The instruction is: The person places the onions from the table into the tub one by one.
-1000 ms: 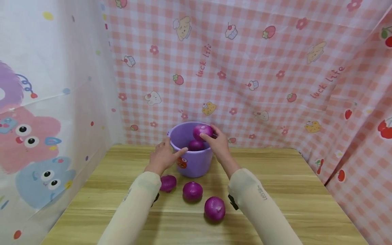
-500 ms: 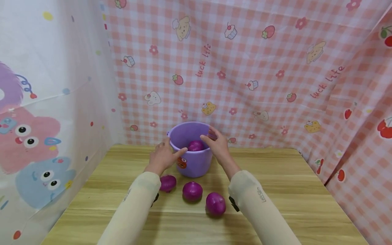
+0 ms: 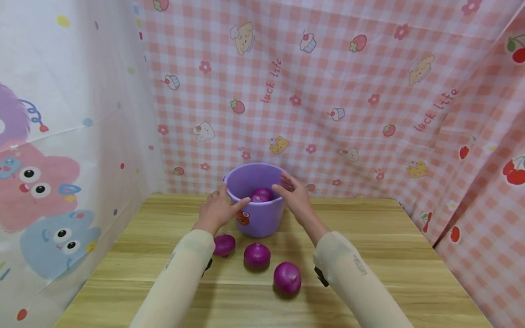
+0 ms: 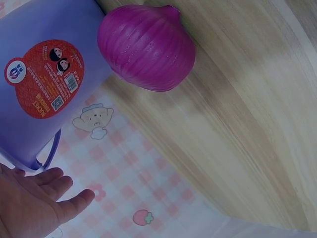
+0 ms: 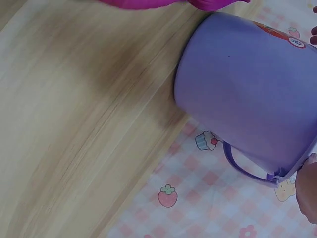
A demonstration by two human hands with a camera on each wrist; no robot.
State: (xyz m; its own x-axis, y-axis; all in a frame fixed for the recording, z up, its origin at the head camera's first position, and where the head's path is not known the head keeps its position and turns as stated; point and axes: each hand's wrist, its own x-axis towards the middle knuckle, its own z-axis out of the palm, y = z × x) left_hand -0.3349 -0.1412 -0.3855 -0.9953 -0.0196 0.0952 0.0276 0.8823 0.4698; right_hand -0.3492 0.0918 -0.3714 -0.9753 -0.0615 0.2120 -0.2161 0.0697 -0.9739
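A purple bucket (image 3: 264, 221) stands upright at the back of the table, with red onions (image 3: 261, 195) partly visible inside. My left hand (image 3: 216, 210) rests on its left rim, thumb along the front edge; the left wrist view shows loose, extended fingers (image 4: 77, 206) beside the bucket's handle. Over the right rim, my right hand (image 3: 296, 197) has its fingers spread and nothing in its grasp. Three more red onions lie in front: one by the left sleeve (image 3: 225, 245), a middle onion (image 3: 257, 256) and a right-hand onion (image 3: 287, 278).
The wood-grain table (image 3: 369, 255) carries everything. Behind it hangs a pink checked cloth (image 3: 328, 82), close to the bucket's back. A white printed cloth (image 3: 102, 136) closes off the left side.
My right hand has let go of the onion it held over the bucket; that onion is now inside. The hand has drawn slightly right. The left hand stays on the rim.
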